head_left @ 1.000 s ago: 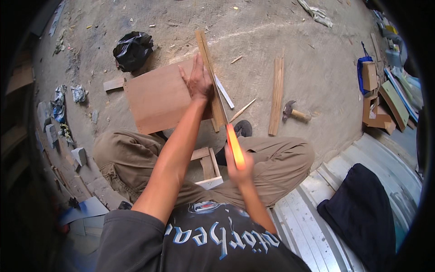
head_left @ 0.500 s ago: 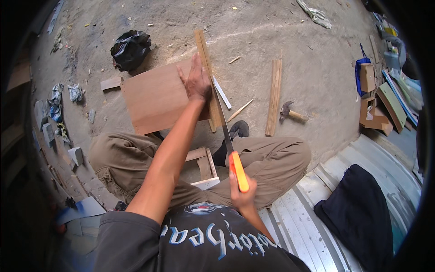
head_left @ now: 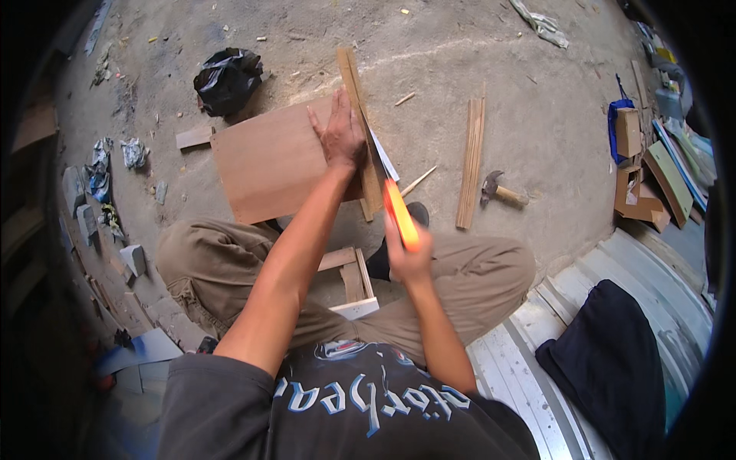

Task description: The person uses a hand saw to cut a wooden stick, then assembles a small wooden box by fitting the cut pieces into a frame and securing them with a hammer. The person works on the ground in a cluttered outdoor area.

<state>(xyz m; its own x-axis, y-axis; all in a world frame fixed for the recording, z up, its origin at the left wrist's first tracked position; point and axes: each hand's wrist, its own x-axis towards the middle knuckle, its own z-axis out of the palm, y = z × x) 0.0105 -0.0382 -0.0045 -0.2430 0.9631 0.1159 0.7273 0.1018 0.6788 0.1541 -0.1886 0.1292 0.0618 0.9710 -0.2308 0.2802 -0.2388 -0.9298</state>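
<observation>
Pushed farther from the body since the earlier frame: orange-handled saw (head_left: pixel 404 218) and right hand (head_left: pixel 412 261). At left, note the brown panel (head_left: pixel 264 161), with left hand (head_left: pixel 343 142) laid flat over it, fingers extended, grasping nothing. At the panel's right edge, see the wooden plank (head_left: pixel 369 176), directed lengthwise away from the body, inclined slightly left. Alongside, note the saw blade, nearly parallel, pointing away, with handle enclosed by the right hand. Judged as sawing; probably calling next for a straight pull back.
</observation>
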